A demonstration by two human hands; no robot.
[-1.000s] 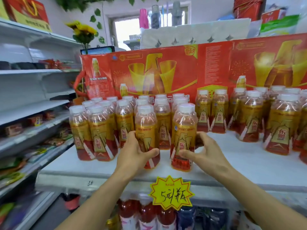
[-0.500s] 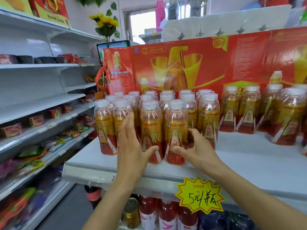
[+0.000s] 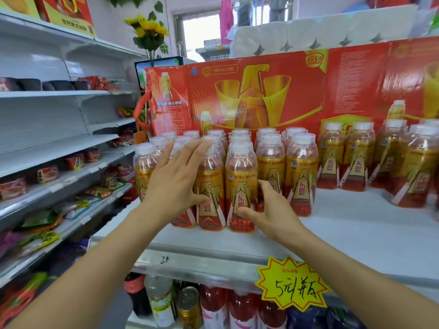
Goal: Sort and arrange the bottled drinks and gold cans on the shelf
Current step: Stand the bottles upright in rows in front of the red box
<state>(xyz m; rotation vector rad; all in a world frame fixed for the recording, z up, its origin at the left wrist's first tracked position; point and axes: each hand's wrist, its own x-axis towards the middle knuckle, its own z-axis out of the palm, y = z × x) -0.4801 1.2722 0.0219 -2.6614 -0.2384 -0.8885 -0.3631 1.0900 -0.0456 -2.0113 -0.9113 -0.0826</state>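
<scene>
Left hand: your left hand lies flat against the front-left bottles of the cluster, fingers straight and spread, thumb pointing right across a label; it grasps nothing.
Right hand: your right hand curls round the lower part of the front bottle, thumb on the front of its red base, fingers tucked behind its right side.
Bottle cluster: the gold-and-red bottled drinks stand upright in tight rows at the left end of the white shelf, white caps up.
Second group: more bottles stand to the right, apart from the cluster.
Backdrop: red cartons stand behind both groups.
Below: a gold can sits on the lower shelf beside red bottles, near the yellow price tag.
</scene>
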